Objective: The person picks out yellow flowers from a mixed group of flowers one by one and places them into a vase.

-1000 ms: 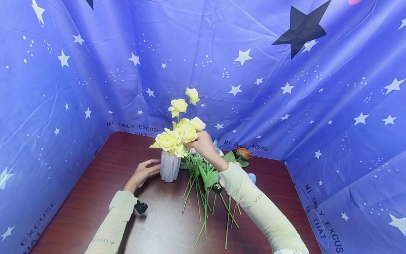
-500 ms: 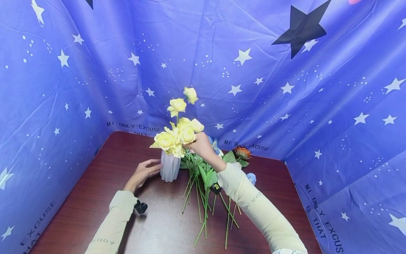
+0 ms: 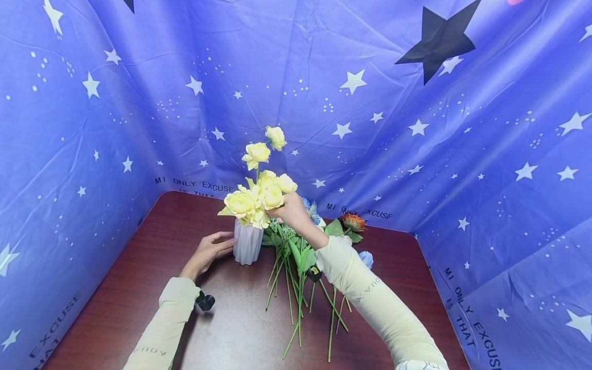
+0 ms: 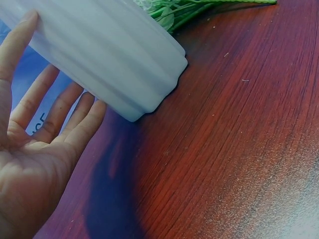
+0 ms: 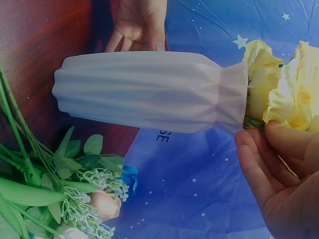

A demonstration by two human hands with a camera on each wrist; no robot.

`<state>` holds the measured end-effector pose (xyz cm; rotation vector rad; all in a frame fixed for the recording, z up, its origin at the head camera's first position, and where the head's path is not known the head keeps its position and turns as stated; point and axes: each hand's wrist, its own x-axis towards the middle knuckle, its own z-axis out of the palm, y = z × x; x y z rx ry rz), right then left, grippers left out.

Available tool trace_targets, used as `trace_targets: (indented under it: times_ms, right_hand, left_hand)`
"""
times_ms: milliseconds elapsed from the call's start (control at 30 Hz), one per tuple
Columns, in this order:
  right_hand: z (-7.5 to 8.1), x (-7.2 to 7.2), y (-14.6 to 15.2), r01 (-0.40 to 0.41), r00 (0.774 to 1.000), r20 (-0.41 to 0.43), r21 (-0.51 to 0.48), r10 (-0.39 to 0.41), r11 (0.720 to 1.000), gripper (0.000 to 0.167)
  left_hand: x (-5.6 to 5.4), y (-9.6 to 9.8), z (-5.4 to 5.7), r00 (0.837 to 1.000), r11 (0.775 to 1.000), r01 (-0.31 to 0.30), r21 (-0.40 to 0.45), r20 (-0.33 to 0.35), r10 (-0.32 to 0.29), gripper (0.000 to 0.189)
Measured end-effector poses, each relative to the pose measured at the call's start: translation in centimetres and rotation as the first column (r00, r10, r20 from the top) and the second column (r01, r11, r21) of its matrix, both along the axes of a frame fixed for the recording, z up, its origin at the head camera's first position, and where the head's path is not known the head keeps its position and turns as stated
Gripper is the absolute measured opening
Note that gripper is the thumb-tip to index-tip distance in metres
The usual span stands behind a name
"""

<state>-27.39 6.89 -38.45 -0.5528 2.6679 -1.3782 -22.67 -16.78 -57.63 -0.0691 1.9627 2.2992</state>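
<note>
A pale, ribbed vase (image 3: 248,246) stands upright on the table, with several yellow flowers (image 3: 240,203) above its mouth. My left hand (image 3: 214,252) rests its fingertips against the vase's left side, fingers fairly straight and spread. In the left wrist view, the thumb and fingers (image 4: 30,107) lie along the vase wall without wrapping round it. At the mouth, my right hand (image 5: 286,169) pinches a green flower stem (image 5: 254,122) between thumb and fingers, just under the yellow blooms (image 5: 294,89). The lower stem is hidden inside the vase.
Right of the vase lies a pile of loose flowers with green stems (image 3: 299,308) pointing toward me. An orange flower (image 3: 354,222) and a blue flower (image 3: 367,258) lie farther right. A blue star-patterned cloth (image 3: 296,92) surrounds the wooden table (image 3: 222,318).
My right hand and the yellow flowers have shifted slightly left, the hand also a touch lower. My left hand and the vase have stayed in place.
</note>
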Motion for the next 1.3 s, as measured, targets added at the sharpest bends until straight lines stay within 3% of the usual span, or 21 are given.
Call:
trace_targets:
  times_ms: [400,800,1100,1300]
  right_hand:
    - [0.18,0.08,-0.09,-0.008,1.0,-0.026,0.02,0.008,1.0,0.007]
    - [-0.18,0.2,0.1,-0.026,0.999,-0.038,-0.02,0.025,0.999,0.008]
    - [-0.54,0.55,0.39,0.027,0.998,-0.049,0.008,-0.026,1.0,0.012]
    - [-0.77,0.78,0.68,0.017,0.998,-0.067,0.002,-0.017,1.0,0.012]
  left_hand:
    - [0.04,-0.04,0.1,1.0,1.0,0.009,0.005,0.0,-0.009,0.057]
    - [-0.07,0.03,-0.16,1.0,1.0,0.013,0.007,-0.013,-0.013,0.057]
    - [0.24,0.22,0.34,1.0,0.999,0.022,-0.032,0.002,-0.022,0.058]
    - [0.43,0.31,0.56,1.0,0.998,0.019,-0.062,0.007,-0.019,0.06]
